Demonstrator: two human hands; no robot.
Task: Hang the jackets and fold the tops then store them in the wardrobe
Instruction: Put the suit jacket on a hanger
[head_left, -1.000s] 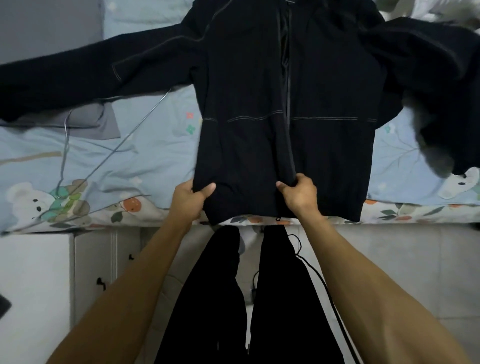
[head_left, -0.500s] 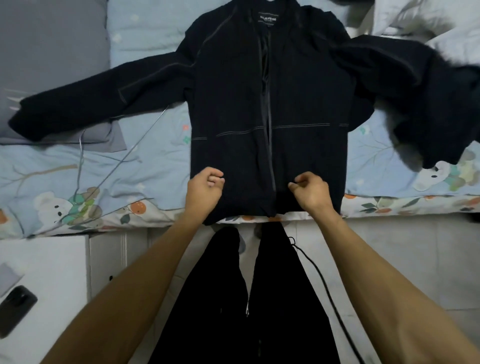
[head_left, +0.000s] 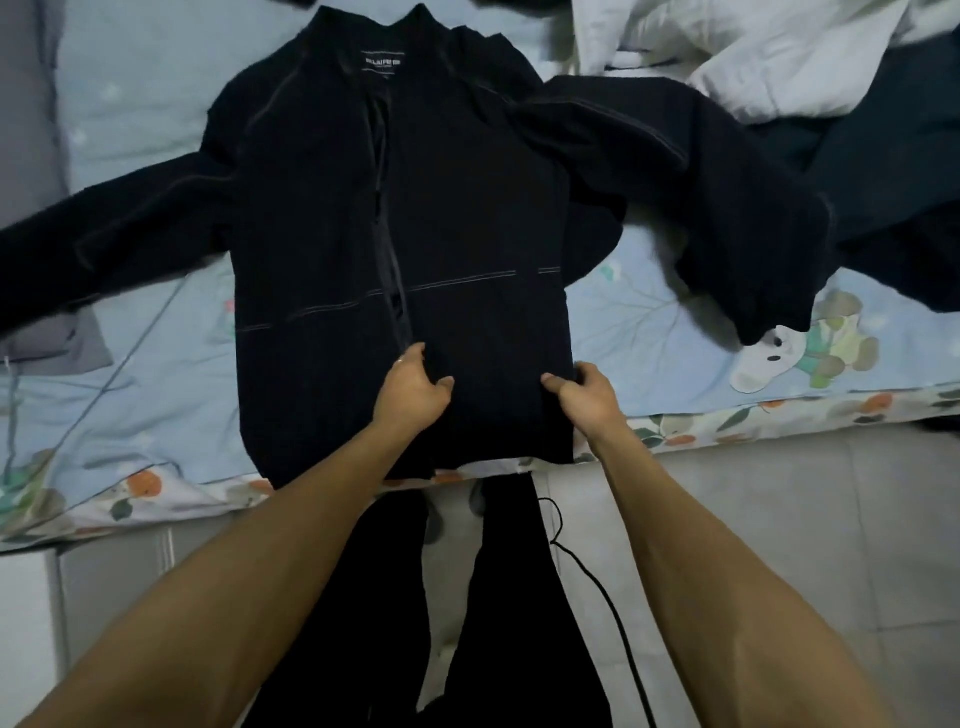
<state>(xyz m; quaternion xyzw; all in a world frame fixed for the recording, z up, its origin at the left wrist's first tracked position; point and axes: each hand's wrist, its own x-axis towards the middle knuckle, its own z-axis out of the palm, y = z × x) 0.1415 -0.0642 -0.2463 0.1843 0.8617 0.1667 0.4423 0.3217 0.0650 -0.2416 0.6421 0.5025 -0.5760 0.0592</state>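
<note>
The jacket (head_left: 322, 218) lies front-up on the bed (head_left: 649, 322), collar at 12 o'clock, hem at 6 o'clock hanging just over the bed edge. Its zipper is open. One sleeve runs to 9 o'clock; the other runs to 3 o'clock over a dark garment (head_left: 893, 171).

My left hand (head_left: 413, 395) grips the right front panel near its zipper edge, fingers curled into the cloth. My right hand (head_left: 587, 397) pinches the same panel at its outer side seam, thumb on top.

A wire hanger (head_left: 130, 353) lies on the bed at 9 o'clock, partly under the sleeve. White bedding (head_left: 727, 47) sits at 1 o'clock.
</note>
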